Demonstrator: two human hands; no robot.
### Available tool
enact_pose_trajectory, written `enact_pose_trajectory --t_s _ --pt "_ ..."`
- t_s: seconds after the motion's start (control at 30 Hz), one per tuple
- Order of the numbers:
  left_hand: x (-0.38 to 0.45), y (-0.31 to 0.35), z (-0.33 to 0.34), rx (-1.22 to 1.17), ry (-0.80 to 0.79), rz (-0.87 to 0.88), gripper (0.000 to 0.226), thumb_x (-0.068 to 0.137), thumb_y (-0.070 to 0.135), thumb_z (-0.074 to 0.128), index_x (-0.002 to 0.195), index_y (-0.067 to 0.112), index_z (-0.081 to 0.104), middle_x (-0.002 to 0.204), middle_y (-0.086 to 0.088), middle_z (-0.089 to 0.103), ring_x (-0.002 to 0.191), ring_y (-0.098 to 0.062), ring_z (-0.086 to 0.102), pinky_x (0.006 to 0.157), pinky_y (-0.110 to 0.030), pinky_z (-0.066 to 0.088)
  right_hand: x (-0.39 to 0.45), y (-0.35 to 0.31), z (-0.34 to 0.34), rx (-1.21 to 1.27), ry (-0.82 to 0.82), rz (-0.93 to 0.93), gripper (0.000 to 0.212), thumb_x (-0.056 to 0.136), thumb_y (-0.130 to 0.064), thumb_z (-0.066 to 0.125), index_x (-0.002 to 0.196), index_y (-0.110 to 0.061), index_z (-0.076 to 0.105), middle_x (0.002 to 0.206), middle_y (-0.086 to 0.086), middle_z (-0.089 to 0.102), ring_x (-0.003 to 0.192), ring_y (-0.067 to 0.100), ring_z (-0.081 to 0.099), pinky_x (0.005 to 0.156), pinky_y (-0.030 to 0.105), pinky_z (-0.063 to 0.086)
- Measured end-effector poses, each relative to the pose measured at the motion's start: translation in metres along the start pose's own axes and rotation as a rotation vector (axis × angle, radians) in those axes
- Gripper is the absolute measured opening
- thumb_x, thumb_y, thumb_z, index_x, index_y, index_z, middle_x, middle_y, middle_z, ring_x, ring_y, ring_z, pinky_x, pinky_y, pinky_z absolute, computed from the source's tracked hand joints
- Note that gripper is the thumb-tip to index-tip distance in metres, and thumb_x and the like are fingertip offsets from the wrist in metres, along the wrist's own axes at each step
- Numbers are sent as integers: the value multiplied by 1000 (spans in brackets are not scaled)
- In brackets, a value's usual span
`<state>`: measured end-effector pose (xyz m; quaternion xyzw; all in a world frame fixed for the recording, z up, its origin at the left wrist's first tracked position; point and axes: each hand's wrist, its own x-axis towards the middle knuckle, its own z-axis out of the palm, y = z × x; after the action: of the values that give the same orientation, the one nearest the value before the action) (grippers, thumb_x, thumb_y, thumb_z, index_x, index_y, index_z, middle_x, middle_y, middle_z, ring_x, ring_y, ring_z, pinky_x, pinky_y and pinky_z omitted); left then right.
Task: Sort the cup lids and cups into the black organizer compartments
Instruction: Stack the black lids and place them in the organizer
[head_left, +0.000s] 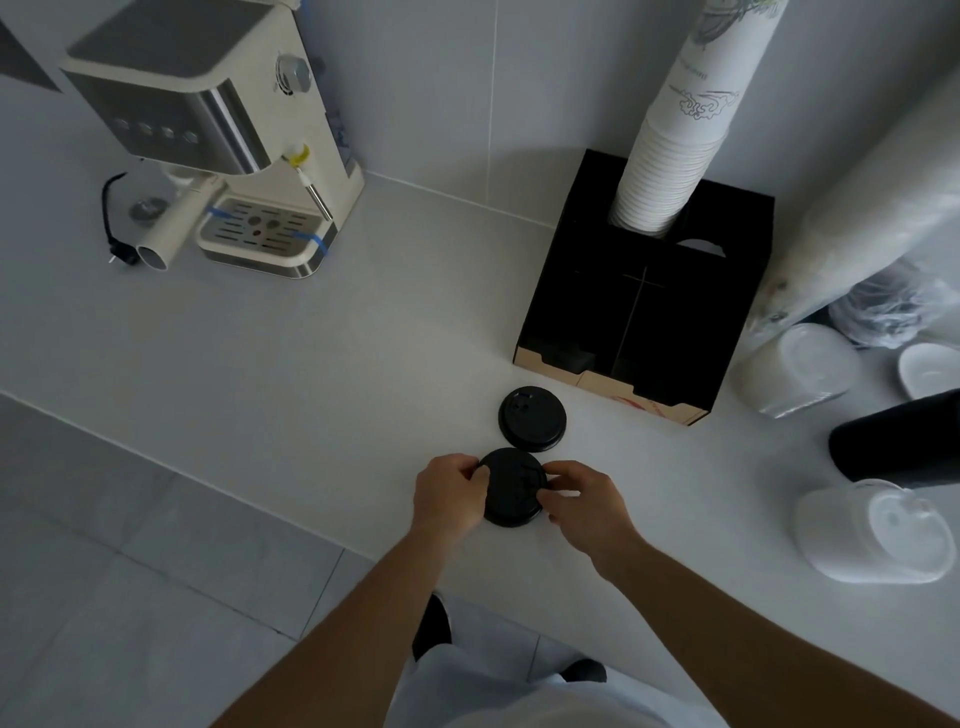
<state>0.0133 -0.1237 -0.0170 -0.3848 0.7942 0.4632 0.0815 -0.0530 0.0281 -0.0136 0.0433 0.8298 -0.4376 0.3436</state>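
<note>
A black cup lid (511, 488) lies near the counter's front edge, gripped on both sides by my left hand (449, 493) and my right hand (584, 496). A second black lid (531, 418) lies flat just behind it, untouched. The black organizer (644, 312) stands further back on the right. A tall stack of white paper cups (675, 130) rises out of its rear compartment. The front compartments look dark, and I cannot tell what is inside them.
A cream espresso machine (218, 135) stands at the back left. Sleeves of white lids (878, 535) and bagged white cups (800, 364) lie on the right, beside a black cylinder (893, 441). The counter edge (208, 467) runs diagonally, with the tiled floor below.
</note>
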Motion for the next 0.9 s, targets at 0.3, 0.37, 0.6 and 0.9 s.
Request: enact_pose_trajectory --t_s 0.3,0.37,0.6,0.9 --pt "5 -2 -1 -136 -135 -121 20 73 32 60 71 14 65 73 -8 62 70 -21 56 68 -29 45 -3 -5 5 99 -14 164 12 83 -8 68 89 2 73 74 13 61 66 23 52 65 33 45" --pt "4 0 -3 -251 -162 -194 26 70 31 66 72 5 71 80 -17 70 77 -29 67 74 -37 55 -7 -7 1 132 -36 150 8 82 -4 70 88 -7 74 78 10 64 70 22 56 68 34 48" --pt "-21 3 -3 -633 -235 -378 8 84 13 71 82 7 66 84 -14 67 71 -20 64 61 -26 58 -20 -8 -19 412 -178 222 33 89 -7 67 116 -25 63 110 9 69 102 26 66 81 44 59" --pt "4 28 -20 -562 -322 -153 33 81 21 73 114 21 67 95 0 72 86 -17 67 80 -30 52 13 -57 -59 131 -306 -15 39 88 -5 67 122 -25 63 120 4 64 108 27 63 83 44 59"
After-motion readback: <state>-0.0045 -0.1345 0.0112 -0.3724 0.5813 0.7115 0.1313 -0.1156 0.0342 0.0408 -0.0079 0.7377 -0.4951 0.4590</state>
